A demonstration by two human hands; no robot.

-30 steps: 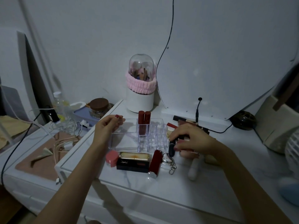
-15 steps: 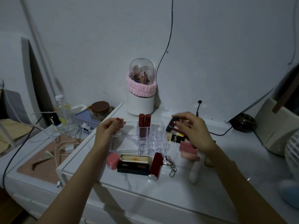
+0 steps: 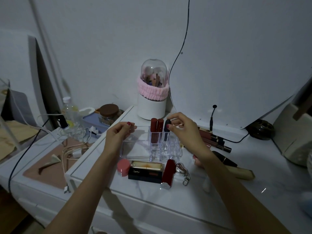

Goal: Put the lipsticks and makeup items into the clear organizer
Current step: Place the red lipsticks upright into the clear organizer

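The clear organizer (image 3: pixel 135 149) stands mid-table. Two dark red lipsticks (image 3: pixel 156 130) stand upright in its back slots. My right hand (image 3: pixel 184 130) pinches the top of a dark blue lipstick (image 3: pixel 166 130), which stands in the slot just right of the red pair. My left hand (image 3: pixel 118 134) grips the organizer's back left rim with curled fingers. In front of the organizer lie a pink round jar (image 3: pixel 123 167), a black and gold box (image 3: pixel 146 170), a dark red tube (image 3: pixel 168 173) and a keychain item (image 3: pixel 183 171). More tubes (image 3: pixel 214 141) lie to the right.
A white brush holder with a clear dome and pink band (image 3: pixel 152 92) stands behind the organizer. A large mirror (image 3: pixel 236 56) leans on the wall. Cables, a bottle (image 3: pixel 69 112) and a brown-lidded jar (image 3: pixel 108 112) crowd the lower left surface. A dark round object (image 3: pixel 260 130) sits back right.
My right hand picked the dark blue lipstick up from the table, carried it back and left, and lowered it into an organizer slot beside the red ones. My left hand stayed on the organizer.
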